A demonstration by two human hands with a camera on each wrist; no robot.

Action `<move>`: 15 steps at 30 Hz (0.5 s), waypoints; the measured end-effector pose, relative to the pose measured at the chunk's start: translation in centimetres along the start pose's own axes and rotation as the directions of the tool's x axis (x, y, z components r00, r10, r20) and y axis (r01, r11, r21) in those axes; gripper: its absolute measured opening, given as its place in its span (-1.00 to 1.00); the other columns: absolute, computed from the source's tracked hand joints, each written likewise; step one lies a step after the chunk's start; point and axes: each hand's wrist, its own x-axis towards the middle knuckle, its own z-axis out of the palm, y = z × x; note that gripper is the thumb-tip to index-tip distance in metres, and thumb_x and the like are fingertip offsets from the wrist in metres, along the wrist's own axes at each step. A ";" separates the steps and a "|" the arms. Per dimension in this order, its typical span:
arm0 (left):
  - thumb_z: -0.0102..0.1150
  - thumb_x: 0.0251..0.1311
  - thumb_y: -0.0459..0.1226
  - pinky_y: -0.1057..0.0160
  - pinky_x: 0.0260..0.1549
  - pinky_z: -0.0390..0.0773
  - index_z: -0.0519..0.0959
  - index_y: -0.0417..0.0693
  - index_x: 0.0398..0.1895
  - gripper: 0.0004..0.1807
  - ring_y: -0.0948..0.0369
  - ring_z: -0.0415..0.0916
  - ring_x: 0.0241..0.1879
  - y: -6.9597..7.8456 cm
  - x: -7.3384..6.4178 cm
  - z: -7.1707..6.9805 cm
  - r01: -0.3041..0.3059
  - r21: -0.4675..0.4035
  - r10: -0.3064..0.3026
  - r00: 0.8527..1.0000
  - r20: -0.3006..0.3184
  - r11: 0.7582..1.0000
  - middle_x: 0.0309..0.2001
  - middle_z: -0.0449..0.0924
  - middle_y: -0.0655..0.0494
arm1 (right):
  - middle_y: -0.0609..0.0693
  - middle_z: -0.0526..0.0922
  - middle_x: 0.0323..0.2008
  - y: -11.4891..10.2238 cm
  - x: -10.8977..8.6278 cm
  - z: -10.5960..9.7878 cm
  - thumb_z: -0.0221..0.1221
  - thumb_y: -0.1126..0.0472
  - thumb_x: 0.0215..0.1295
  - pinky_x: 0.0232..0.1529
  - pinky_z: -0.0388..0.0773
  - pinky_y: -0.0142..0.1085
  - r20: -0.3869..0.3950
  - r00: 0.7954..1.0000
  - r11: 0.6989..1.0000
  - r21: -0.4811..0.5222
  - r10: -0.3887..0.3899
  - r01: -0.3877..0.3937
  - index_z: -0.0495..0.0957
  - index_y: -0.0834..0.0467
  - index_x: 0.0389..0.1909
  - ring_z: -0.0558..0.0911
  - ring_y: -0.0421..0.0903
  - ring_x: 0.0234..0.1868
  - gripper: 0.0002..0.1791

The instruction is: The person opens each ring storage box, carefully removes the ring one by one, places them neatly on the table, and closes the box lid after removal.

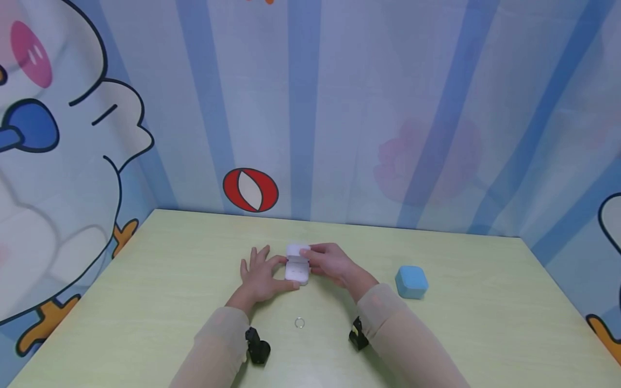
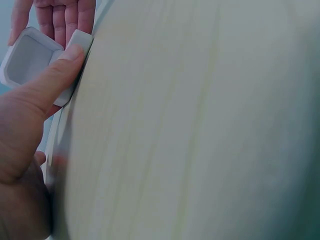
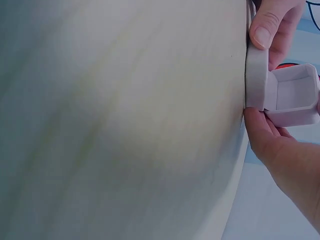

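A small white ring box (image 1: pixel 297 274) with rounded corners lies on the table, its hinged lid (image 3: pixel 294 92) raised. My left hand (image 1: pixel 262 279) pinches the base between thumb and index finger, the other fingers spread to the side. From the right, my right hand (image 1: pixel 335 264) grips the lid, thumb on its inner side or edge. The left wrist view shows the left thumb (image 2: pixel 55 75) across the front of the box. In the head view, a thin metal ring (image 1: pixel 299 318) lies on the table nearer to me, apart from both hands.
A light blue rounded box (image 1: pixel 412 282) stands to the right of my right hand on the pale yellow table (image 1: pixel 170 269). A printed curtain (image 1: pixel 339 108) with blue stripes hangs behind the table's far edge. Both wrists wear black camera mounts.
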 end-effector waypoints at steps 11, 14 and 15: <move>0.35 -0.09 0.15 -0.35 0.30 -0.45 0.47 0.14 0.15 -0.31 -0.22 -0.45 0.46 -0.2 0.1 0.0 -0.006 0.000 0.006 1.000 0.005 1.000 0.48 -0.10 -0.16 | 0.28 0.39 0.25 0.0 -0.1 0.0 0.06 0.13 0.39 0.24 0.39 -0.01 0.039 0.999 0.999 -0.052 -0.013 0.015 0.24 0.41 0.29 0.44 0.14 0.25 -0.42; 0.35 -0.09 0.16 -0.36 0.30 -0.44 0.47 0.12 0.15 -0.30 -0.22 -0.44 0.46 -0.1 0.1 0.1 -0.010 0.003 0.010 1.000 0.004 1.000 0.47 -0.09 -0.17 | 0.28 0.37 0.26 0.2 0.0 -0.1 0.06 0.14 0.39 0.24 0.38 -0.01 0.044 0.999 0.998 -0.062 -0.018 0.021 0.23 0.41 0.30 0.42 0.15 0.26 -0.41; 0.35 -0.10 0.17 -0.36 0.30 -0.43 0.47 0.12 0.15 -0.29 -0.22 -0.43 0.46 -0.1 0.0 0.1 -0.010 0.004 0.010 1.000 0.005 1.000 0.47 -0.09 -0.17 | 0.28 0.36 0.27 0.2 0.0 -0.1 0.06 0.14 0.39 0.25 0.38 -0.01 0.045 0.999 0.998 -0.063 -0.018 0.021 0.22 0.41 0.30 0.42 0.15 0.27 -0.41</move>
